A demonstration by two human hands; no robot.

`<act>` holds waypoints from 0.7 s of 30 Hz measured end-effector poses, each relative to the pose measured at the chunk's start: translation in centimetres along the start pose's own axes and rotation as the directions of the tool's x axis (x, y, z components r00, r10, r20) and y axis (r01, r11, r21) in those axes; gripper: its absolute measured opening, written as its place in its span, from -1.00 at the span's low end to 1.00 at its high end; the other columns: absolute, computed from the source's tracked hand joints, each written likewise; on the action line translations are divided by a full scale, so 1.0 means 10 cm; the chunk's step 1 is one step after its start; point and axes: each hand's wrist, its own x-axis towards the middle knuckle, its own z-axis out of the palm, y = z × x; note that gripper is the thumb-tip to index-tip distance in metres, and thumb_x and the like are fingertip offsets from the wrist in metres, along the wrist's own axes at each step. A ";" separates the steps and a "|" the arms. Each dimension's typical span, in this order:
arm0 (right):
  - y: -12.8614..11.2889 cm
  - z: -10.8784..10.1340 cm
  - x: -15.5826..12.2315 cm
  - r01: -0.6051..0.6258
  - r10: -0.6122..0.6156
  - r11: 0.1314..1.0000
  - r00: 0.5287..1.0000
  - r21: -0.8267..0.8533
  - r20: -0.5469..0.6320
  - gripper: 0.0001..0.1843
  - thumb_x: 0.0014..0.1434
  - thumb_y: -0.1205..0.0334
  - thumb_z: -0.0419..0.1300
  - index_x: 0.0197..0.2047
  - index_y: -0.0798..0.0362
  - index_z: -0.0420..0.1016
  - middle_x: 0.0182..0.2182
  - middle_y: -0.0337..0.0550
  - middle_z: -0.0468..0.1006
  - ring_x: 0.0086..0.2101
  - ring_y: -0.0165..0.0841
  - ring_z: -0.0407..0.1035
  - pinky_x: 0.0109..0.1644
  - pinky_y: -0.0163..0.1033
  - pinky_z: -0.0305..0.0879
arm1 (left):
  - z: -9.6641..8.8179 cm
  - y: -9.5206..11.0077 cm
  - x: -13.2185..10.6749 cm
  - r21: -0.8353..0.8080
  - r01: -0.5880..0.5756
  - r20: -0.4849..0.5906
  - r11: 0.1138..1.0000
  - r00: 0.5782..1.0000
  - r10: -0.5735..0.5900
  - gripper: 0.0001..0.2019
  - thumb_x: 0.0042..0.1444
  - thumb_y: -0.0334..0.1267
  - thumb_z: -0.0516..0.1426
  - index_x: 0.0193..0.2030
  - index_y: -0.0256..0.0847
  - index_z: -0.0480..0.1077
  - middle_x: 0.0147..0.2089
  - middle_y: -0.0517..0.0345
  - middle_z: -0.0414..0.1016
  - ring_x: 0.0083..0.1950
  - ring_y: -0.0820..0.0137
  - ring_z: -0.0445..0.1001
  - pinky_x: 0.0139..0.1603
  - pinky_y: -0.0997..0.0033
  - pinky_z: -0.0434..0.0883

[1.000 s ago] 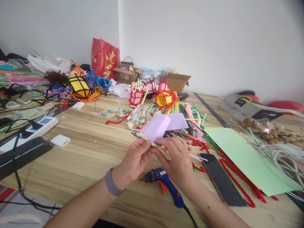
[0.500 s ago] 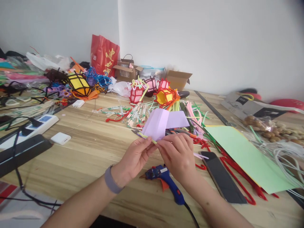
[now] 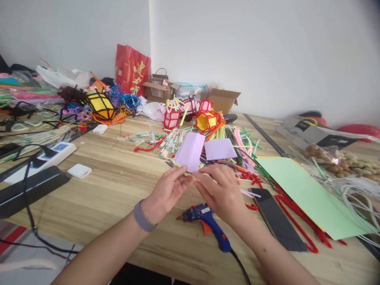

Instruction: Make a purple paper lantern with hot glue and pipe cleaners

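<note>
Between my hands stands a folded piece of purple paper (image 3: 190, 150), with a yellow-green strip along its lower edge. My left hand (image 3: 169, 188) pinches that lower edge between thumb and fingers. At the paper's lower right corner, the fingertips of my right hand (image 3: 221, 188) are closed on the same edge; the exact grip is partly hidden by the hand. Behind it lies a second purple paper piece (image 3: 220, 149), flat on the pile. Below my hands, a blue glue gun (image 3: 209, 221) rests on its side with its nozzle pointing left.
A black phone (image 3: 277, 219), red pipe cleaners (image 3: 298, 219) and a light green sheet (image 3: 311, 194) lie to the right. Small pipe-cleaner lanterns (image 3: 208, 120) and bundled sticks (image 3: 170, 144) are behind. A power strip (image 3: 44, 160) is at the left.
The purple paper has turned more upright and shifted slightly left, uncovering more of the flat purple piece behind. Both hands remain at its lower edge.
</note>
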 end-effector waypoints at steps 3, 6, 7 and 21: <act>0.08 -0.21 -0.14 -0.277 0.255 0.955 0.949 0.103 0.184 -0.78 0.28 0.21 0.04 -0.33 0.04 0.46 -0.39 -0.11 0.52 -0.37 -0.32 0.41 -0.33 -0.26 0.26 | -0.04 0.08 0.10 0.008 -0.062 -0.072 0.998 0.995 0.063 -0.93 0.05 -0.52 0.17 -0.37 -0.32 0.41 -0.41 0.13 0.52 -0.42 0.50 0.49 -0.30 0.50 0.48; 0.06 -0.37 -0.48 -0.478 0.411 0.878 0.735 -0.018 0.539 -0.67 0.21 0.06 0.11 -0.52 0.01 0.42 -0.59 -0.20 0.48 -0.62 -0.37 0.34 -0.57 -0.30 0.09 | -0.05 0.14 0.15 0.004 -0.100 -0.117 0.995 0.988 0.100 -0.90 0.09 -0.53 0.14 -0.41 -0.33 0.39 -0.46 0.11 0.50 -0.44 0.50 0.48 -0.35 0.53 0.47; 0.01 -0.39 -0.62 -0.517 0.445 0.854 0.664 -0.061 0.601 -0.71 0.18 0.07 0.14 -0.51 0.01 0.44 -0.59 -0.20 0.50 -0.62 -0.36 0.36 -0.58 -0.31 0.08 | -0.05 0.15 0.16 -0.003 -0.109 -0.124 0.994 0.986 0.108 -0.89 0.10 -0.53 0.12 -0.42 -0.33 0.39 -0.46 0.11 0.50 -0.44 0.50 0.48 -0.35 0.53 0.47; -0.23 -0.40 -0.94 -0.873 0.552 0.391 0.476 0.292 0.684 -0.86 0.01 0.23 0.11 -0.34 0.00 0.47 -0.50 -0.25 0.44 -0.46 -0.33 0.33 -0.39 -0.28 0.25 | -0.15 0.19 0.31 -0.069 -0.213 -0.171 0.975 0.965 0.198 -0.81 0.09 -0.61 0.06 -0.46 -0.32 0.35 -0.46 0.11 0.50 -0.40 0.51 0.51 -0.26 0.53 0.50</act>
